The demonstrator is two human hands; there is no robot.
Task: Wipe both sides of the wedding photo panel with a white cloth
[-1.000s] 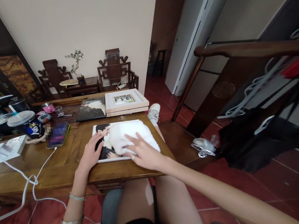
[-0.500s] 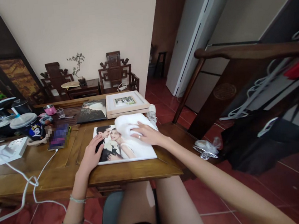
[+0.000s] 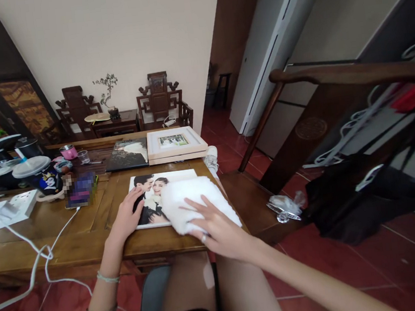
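Observation:
A flat photo panel (image 3: 149, 213) with a couple's portrait lies on the wooden table in front of me. My left hand (image 3: 127, 210) rests flat on its left edge, fingers stretched out and apart. Over the right part of the panel lies a fluffy white cloth (image 3: 218, 201), covering much of the picture there and reaching past the panel's right and near edges. My right hand (image 3: 219, 229) lies on top of this cloth with its fingers spread and pressed down; a ring shows on one finger. The palm's underside is hidden.
Behind the panel are a white-framed picture (image 3: 179, 151) and a dark photo board (image 3: 127, 159). To the left sit a phone (image 3: 81, 190) on a charging cable, a power strip (image 3: 16, 208) and a lidded cup (image 3: 45, 176). A wooden chair (image 3: 274, 118) stands at the right.
My right hand has drawn the white cloth toward me and to the right, baring the panel's upper part. My left hand has stayed put.

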